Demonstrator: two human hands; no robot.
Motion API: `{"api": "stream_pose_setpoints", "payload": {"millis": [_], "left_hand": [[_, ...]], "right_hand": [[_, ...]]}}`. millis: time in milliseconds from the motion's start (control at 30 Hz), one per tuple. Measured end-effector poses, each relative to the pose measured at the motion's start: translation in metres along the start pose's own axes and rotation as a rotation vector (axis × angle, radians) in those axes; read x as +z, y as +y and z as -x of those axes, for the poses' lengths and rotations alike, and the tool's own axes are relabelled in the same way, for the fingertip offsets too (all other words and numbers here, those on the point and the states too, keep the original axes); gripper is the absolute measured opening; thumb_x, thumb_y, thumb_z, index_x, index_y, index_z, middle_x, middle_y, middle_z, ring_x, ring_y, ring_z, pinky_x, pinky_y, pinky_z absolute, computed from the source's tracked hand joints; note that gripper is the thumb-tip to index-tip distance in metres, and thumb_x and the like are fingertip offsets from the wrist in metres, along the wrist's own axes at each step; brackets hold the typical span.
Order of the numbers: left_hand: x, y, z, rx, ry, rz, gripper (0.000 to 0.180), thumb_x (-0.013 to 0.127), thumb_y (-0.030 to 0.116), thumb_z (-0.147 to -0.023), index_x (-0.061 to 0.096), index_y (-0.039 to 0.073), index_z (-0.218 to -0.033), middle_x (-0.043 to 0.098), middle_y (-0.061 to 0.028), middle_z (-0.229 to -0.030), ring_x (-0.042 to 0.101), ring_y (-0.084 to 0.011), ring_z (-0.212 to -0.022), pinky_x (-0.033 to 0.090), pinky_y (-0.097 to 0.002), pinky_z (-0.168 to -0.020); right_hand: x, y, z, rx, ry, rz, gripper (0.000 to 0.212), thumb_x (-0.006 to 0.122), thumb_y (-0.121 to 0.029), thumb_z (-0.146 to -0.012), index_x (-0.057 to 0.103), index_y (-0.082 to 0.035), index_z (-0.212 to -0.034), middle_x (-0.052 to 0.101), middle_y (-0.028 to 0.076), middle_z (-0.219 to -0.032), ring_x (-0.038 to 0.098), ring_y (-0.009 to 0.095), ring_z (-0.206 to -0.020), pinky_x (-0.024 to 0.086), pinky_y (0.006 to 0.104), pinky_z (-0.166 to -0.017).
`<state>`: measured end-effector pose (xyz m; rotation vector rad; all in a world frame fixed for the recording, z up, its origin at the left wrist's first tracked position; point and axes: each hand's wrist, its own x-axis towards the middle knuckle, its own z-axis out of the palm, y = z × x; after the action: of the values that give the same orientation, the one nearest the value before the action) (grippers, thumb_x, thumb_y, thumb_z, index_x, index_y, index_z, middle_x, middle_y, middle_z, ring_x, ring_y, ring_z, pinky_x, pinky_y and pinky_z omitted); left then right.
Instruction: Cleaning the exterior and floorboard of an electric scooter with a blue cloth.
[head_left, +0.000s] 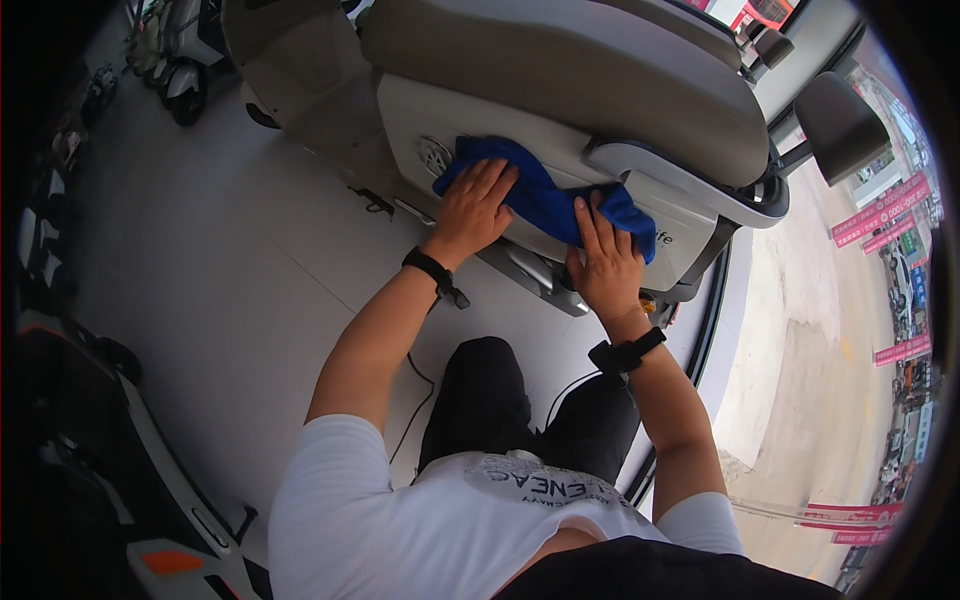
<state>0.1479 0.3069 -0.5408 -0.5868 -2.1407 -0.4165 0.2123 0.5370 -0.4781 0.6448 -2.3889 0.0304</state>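
Note:
A blue cloth (540, 196) lies bunched lengthwise across the pale side panel (405, 112) of a scooter. My left hand (470, 212) rests on the cloth's left end beside a round silver emblem (433, 155), its fingers stretched out. At the other end, my right hand (608, 265) presses the cloth to the panel with fingers extended and slightly apart. Part of the dark lettering on the panel shows just right of the cloth. Above the panel runs the scooter's long brown-grey seat (560, 85). Neither hand is wrapped around the cloth.
Below the panel are a silver footrest bar (530, 268) and a dark stand (374, 201) above the light tiled floor (250, 250). A glass wall's dark frame (708, 310) runs along my right. Another scooter (160, 490) stands at lower left, more at far left. Black straps circle both wrists.

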Motion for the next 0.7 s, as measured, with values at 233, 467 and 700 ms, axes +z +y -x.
{"api": "stream_pose_setpoints", "payload": {"millis": [233,467,700], "left_hand": [[-0.023,-0.035,-0.026,-0.138,0.058,0.024,0.059,0.058,0.004,-0.073,0.048,0.003,-0.131,0.044,-0.0143,-0.137,0.042,-0.0358,-0.128,0.038,-0.0465,-0.107],[-0.031,-0.081,-0.037,-0.198,0.123,0.137,0.064,0.059,-0.005,-0.070,0.044,-0.002,-0.132,0.040,-0.0155,-0.139,0.039,-0.0365,-0.131,0.036,-0.0431,-0.109],[-0.039,-0.092,-0.040,-0.274,0.117,0.153,0.062,0.059,-0.009,-0.071,0.045,0.004,-0.130,0.043,-0.0120,-0.138,0.045,-0.0352,-0.127,0.042,-0.0425,-0.103]], "right_hand": [[0.019,-0.039,-0.048,-0.104,0.007,-0.029,0.077,0.063,-0.008,-0.071,0.042,-0.016,-0.144,0.049,0.001,-0.140,0.051,0.018,-0.120,0.043,0.0340,-0.098],[0.016,-0.069,-0.120,-0.127,0.083,-0.138,0.076,0.064,-0.005,-0.063,0.049,-0.013,-0.136,0.049,0.006,-0.140,0.048,0.022,-0.126,0.041,0.0374,-0.099],[0.021,-0.074,-0.126,-0.167,0.077,-0.118,0.069,0.063,-0.005,-0.066,0.051,-0.010,-0.133,0.049,0.008,-0.141,0.047,0.024,-0.129,0.039,0.0367,-0.101]]}}
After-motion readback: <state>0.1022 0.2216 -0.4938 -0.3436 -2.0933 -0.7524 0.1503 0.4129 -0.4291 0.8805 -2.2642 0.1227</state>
